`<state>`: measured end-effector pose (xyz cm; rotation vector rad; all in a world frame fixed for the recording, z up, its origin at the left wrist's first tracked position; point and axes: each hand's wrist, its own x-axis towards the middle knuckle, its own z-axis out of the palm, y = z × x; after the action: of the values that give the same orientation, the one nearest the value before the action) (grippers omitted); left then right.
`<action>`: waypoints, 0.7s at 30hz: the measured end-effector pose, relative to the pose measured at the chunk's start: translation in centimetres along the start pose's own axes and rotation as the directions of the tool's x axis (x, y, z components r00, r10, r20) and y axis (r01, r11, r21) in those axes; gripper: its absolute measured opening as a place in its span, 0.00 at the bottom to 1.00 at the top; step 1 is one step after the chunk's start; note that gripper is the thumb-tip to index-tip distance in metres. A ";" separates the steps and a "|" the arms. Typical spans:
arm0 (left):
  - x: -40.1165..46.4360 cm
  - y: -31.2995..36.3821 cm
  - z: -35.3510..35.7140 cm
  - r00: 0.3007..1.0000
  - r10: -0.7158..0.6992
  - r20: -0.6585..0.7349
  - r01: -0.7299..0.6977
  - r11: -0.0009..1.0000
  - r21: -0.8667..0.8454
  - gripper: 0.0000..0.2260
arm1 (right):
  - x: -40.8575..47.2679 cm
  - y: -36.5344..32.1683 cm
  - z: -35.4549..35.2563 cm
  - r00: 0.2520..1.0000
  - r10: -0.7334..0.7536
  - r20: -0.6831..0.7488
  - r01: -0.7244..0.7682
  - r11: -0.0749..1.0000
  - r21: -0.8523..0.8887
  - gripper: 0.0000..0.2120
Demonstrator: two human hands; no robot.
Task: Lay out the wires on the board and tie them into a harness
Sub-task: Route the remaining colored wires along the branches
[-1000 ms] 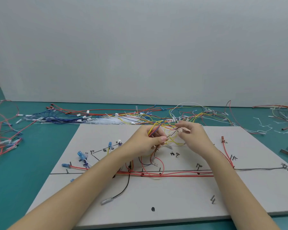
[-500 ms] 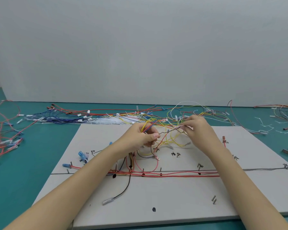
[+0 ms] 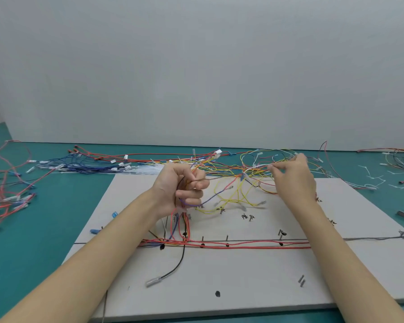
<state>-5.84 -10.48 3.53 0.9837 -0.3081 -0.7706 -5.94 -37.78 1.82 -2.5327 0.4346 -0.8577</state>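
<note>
Both forearms are bare to the hands [image 3: 180, 187], with no sleeves.

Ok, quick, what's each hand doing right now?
Left hand: fist gripping a bundle of coloured wires above the board.
Right hand: fingertips pinching a white wire.

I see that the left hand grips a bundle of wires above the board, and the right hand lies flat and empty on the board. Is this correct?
Not quite. The left hand does grip a bundle of wires above the board, but the right hand is not flat or empty: the head view shows it raised, pinching a white wire between its fingertips.
</note>
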 end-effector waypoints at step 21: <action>0.3 -1.3 0.6 0.998 0.050 0.041 -0.059 0.962 0.268 0.06 | -2.3 -1.9 -0.9 0.840 -0.007 0.542 -0.451 0.546 0.706 0.10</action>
<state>-6.49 -11.49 2.72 1.2133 -0.4768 -0.7070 -7.95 -35.46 2.20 -1.6356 0.1282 -0.1704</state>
